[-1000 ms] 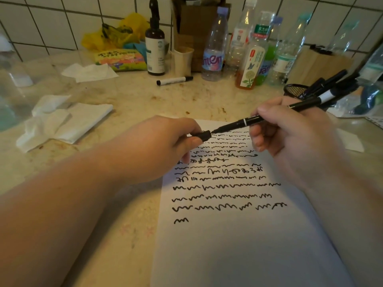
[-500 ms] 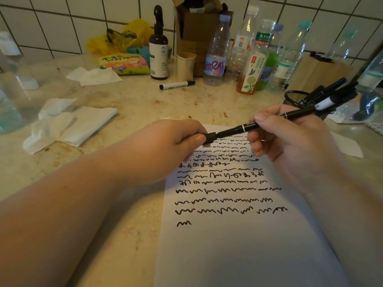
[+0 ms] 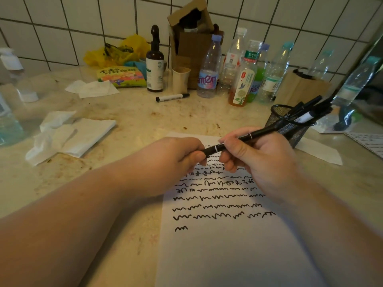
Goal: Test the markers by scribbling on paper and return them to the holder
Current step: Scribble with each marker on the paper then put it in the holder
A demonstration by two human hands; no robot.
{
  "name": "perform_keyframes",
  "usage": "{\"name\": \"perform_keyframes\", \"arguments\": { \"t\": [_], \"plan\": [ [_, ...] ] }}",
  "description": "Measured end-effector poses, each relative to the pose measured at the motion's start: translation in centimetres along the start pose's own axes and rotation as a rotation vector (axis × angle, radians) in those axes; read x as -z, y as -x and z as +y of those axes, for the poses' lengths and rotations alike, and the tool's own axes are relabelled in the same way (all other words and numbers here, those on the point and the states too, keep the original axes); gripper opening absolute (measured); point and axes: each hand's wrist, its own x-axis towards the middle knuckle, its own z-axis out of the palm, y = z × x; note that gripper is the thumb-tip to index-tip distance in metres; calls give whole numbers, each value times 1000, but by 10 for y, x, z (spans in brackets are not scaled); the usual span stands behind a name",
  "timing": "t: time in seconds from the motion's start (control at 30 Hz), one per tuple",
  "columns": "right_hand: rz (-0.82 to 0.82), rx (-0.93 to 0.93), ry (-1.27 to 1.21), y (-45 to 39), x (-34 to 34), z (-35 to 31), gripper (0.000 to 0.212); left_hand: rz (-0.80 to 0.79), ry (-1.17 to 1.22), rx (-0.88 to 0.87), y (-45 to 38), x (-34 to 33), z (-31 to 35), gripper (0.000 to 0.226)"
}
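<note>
A black marker (image 3: pixel 244 138) is held above the white paper (image 3: pixel 232 249), which carries several rows of black scribbles. My right hand (image 3: pixel 263 160) grips the marker's barrel. My left hand (image 3: pixel 178 160) pinches its lower end, where the cap sits; the two hands are close together. The black mesh holder (image 3: pixel 290 129) stands just behind my right hand with several markers leaning in it. A white-bodied marker (image 3: pixel 172 97) lies on the counter farther back.
Crumpled tissues (image 3: pixel 68 135) lie at the left. Behind the paper stand several plastic bottles (image 3: pixel 208 73), a brown spray bottle (image 3: pixel 154 67), a paper cup (image 3: pixel 180 79) and a cardboard box (image 3: pixel 190 38) against the tiled wall. Another scribbled sheet (image 3: pixel 371 143) is at the right edge.
The hands have moved closer together along the marker, and the gap between the cap end and the barrel has closed. The view has tilted up a little.
</note>
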Motion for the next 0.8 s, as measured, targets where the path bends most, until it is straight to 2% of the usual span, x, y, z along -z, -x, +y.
{"name": "perform_keyframes", "arguments": {
  "t": [0.1,0.2,0.27,0.3,0.37,0.43,0.57,0.67,0.8],
  "plan": [
    [-25,-26,90,-2,3,-5,25,7,27,8,-2,3,-3,18],
    [18,-37,-116,1,12,-21,33,53,36,18,-1,5,-4,20],
    [139,3,-157,-1,24,-35,33,79,7,34,0,5,-6,24],
    [224,35,-82,-3,33,-40,33,87,-6,36,0,5,-8,25],
    [395,105,220,-10,52,-48,30,93,-23,30,0,5,-10,23],
    [501,179,507,-17,70,-52,22,84,-44,22,0,4,-9,21],
    [625,269,691,-27,88,-50,38,88,-57,-1,0,3,-10,19],
    [632,248,789,-35,94,-45,43,91,-60,-13,-3,1,-14,16],
    [529,123,927,-45,95,-40,29,89,-58,-3,-5,-1,-18,15]
  ]
}}
